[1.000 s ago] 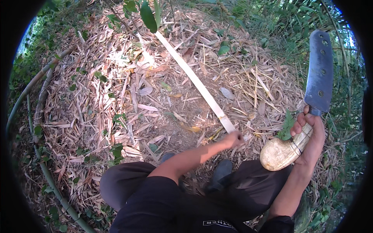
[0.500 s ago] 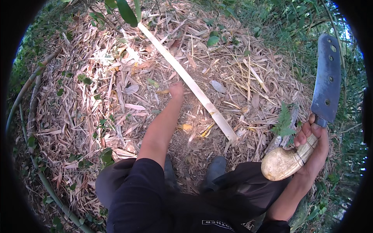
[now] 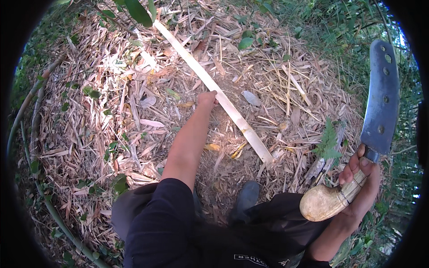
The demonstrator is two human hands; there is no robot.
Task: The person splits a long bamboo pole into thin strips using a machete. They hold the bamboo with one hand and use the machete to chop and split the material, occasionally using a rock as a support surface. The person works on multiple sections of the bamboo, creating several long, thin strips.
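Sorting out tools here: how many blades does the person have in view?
1. A big knife in the right hand, blade up at the right edge. The left hand grips a bamboo slat, no blade. Others could lie hidden under the litter.

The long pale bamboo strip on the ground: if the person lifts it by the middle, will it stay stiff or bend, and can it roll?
The bamboo strip looks thin and long, so it would probably flex a little at both ends when the left hand lifts it. It seems flat, so it should hardly roll. It likely weighs little for its length, and the dry leaf litter should not hold it.
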